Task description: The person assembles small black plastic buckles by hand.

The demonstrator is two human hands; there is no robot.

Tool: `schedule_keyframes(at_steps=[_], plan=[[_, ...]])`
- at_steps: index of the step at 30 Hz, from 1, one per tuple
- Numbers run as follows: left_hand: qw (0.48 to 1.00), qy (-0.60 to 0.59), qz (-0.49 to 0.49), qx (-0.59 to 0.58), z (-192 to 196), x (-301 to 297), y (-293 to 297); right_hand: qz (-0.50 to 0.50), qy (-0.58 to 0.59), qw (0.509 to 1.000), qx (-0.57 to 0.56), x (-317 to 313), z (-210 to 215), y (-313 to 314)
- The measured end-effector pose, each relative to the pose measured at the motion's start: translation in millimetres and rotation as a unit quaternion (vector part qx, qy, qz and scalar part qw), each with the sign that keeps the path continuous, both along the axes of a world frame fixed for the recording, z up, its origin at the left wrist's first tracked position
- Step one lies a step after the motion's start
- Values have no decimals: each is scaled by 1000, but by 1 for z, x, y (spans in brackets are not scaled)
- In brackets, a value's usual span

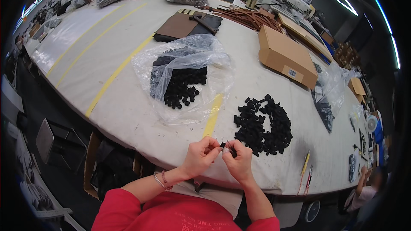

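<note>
Pale worktable (pixel 124 111), crowded workroom. Left hand (pixel 199 156) pinches a small black piece (pixel 222 144), seemingly mid-work; right hand (pixel 239 162) meets it, grip unclear. Black heap (pixel 280 129) at two o'clock from them, more in a clear bag (pixel 216 62) at eleven; which are done, I cannot tell.

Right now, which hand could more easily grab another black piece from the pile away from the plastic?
Probably the right hand: it is nearer the loose black pile, on that same side. The left hand is farther off and seems to pinch a small black piece; the right looks busy too.
</note>
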State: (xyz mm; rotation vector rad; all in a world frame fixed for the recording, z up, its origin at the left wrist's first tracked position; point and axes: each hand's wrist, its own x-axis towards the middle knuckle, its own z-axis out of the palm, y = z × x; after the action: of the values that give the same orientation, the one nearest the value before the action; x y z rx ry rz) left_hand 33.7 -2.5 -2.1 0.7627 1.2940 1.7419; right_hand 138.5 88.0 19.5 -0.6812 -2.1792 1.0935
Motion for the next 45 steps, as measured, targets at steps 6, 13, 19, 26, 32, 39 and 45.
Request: schedule_keyframes(at_steps=[6, 13, 19, 26, 32, 39, 45], plan=[[893, 410, 136, 127, -9, -2, 4, -14, -9, 1000, -14, -1, 3, -2], [998, -33, -51, 5, 3, -10, 3, -7, 10, 992, 128, -1, -3, 0], [967, -211, -131, -60, 2, -21, 5, 35, 4, 939, 343, -2, -1, 1], [914, -372, -160, -34, 6, -18, 5, -8, 21, 952, 304, -3, -4, 1], [915, -336, -219, -27, 2, -28, 1, 55, 43, 996, -54, 4, 1, -2], [972, -102, -202, -58, 16, -26, -2, 120, 88, 793, -591, 3, 0, 17], [965, -90, -226, -93, 23, -33, -3, 207, 76, 745, -630, 6, -10, 20]])
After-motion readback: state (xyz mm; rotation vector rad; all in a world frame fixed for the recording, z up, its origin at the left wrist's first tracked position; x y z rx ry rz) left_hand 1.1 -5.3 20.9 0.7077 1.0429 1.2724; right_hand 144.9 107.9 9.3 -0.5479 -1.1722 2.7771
